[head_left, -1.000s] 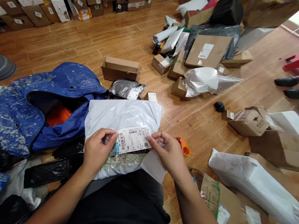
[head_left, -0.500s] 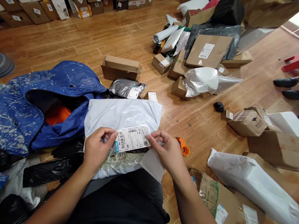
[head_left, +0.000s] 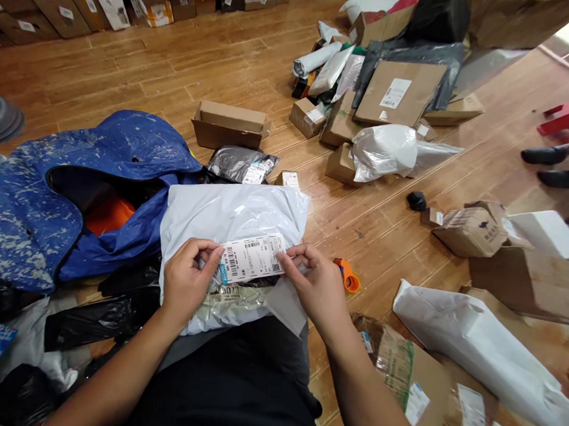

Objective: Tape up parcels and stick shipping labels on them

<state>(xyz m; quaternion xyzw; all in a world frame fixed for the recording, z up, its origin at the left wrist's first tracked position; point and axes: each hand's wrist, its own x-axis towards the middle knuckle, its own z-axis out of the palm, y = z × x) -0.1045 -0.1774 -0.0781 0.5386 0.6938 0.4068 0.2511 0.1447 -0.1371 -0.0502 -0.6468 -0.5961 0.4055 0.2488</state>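
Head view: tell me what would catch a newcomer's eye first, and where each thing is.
Probably the printed white label, pinched near its ends by the left hand and right hand, over the big white plastic package at the centre. Next, perhaps, the stained blue bag left of it, gaping open with something orange inside.

Both bare forearms (head_left: 122,361) are stretched forward and angled inward; the left hand (head_left: 188,281) and right hand (head_left: 318,291) are held apart, thumbs (head_left: 293,271) pinched toward curled fingers (head_left: 194,246).
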